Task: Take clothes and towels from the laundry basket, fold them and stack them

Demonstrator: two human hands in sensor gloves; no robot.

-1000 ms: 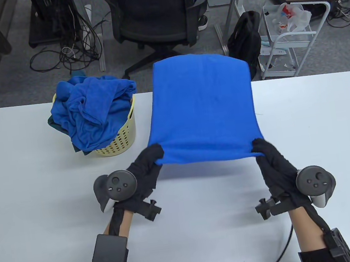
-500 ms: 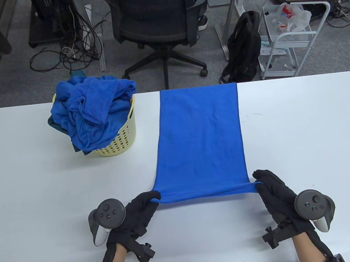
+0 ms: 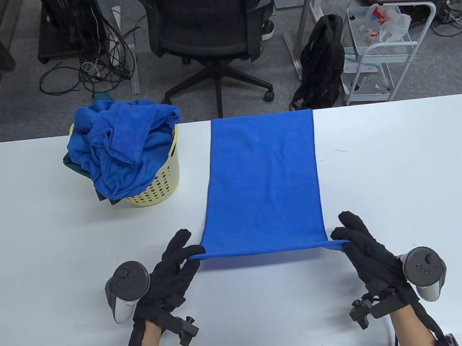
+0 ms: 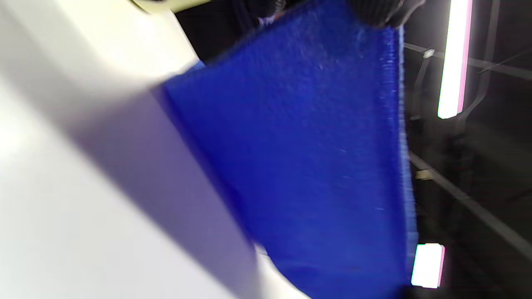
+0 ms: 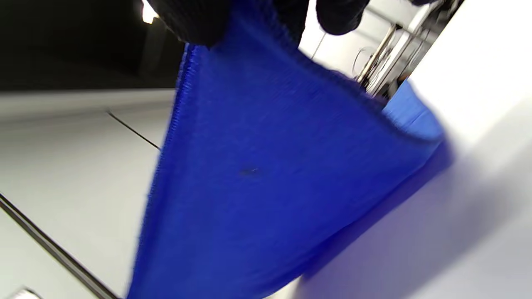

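Note:
A bright blue towel [image 3: 264, 185] lies stretched lengthwise on the white table [image 3: 405, 185], from the far edge to the near middle. My left hand [image 3: 184, 256] pinches its near left corner and my right hand [image 3: 342, 238] pinches its near right corner, holding that near edge slightly off the table. The towel's underside fills the left wrist view [image 4: 307, 158] and the right wrist view [image 5: 257, 174]. A pale yellow laundry basket [image 3: 158, 184] stands at the far left, heaped with blue towels [image 3: 121, 150].
Beyond the table's far edge are a black office chair [image 3: 206, 20], a black backpack [image 3: 320, 61] and a white wire cart [image 3: 384, 49]. The white table surface stretches left and right of the towel.
The towel, first held up in the air, came down flat on the table as both hands pulled toward me. Since then the hands eased slightly forward and their free fingers spread.

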